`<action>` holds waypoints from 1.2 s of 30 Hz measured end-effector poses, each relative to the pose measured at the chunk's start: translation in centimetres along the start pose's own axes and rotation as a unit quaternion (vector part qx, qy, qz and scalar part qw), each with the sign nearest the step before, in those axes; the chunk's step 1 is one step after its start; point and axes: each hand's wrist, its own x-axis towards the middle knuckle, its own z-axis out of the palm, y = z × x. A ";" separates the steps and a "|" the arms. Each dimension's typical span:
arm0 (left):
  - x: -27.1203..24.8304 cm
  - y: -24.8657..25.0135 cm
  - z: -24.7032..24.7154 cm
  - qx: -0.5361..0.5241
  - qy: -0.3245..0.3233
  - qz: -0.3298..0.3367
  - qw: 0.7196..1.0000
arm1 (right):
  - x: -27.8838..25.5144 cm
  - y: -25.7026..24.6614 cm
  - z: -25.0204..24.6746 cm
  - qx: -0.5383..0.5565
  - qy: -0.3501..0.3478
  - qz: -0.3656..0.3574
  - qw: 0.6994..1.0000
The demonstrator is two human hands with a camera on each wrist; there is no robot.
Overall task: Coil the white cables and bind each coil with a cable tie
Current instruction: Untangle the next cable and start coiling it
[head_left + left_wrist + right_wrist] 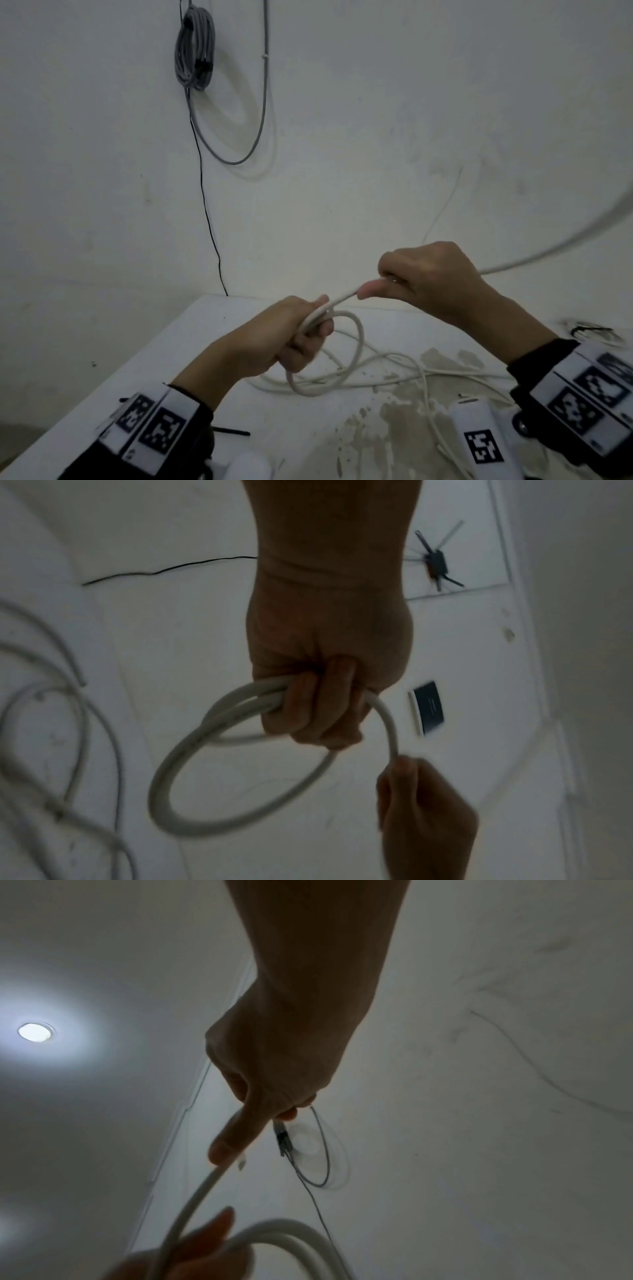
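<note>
Above the table [239, 342], left hand [274, 339] grips white coil [329, 373] (2 loops).

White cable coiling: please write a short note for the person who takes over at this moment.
Left hand grips the started coil of white cable, a few loops, above the table.
Right hand holds the same cable's free run, which goes off to the right.
More loose white cable lies on the table.
Black cable ties lie near the left wrist.
Done: first loops. Left: finish coiling, bind it, then the rest.
</note>
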 end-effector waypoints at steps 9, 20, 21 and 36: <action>0.8 -0.8 -1.8 -0.424 -0.195 0.085 0.880 | -2.1 -2.3 1.5 0.450 -0.123 0.394 0.792; 0.2 -1.2 -1.3 -0.401 -0.217 0.078 0.886 | -0.8 -5.2 1.7 0.531 -0.051 0.436 0.725; 0.2 -1.2 -1.4 -0.394 -0.215 0.071 0.891 | -0.7 -5.2 1.7 0.517 -0.032 0.435 0.737; -0.1 -0.1 1.5 -0.238 -0.044 0.016 0.970 | -1.3 -5.3 1.3 0.457 -0.004 0.485 0.745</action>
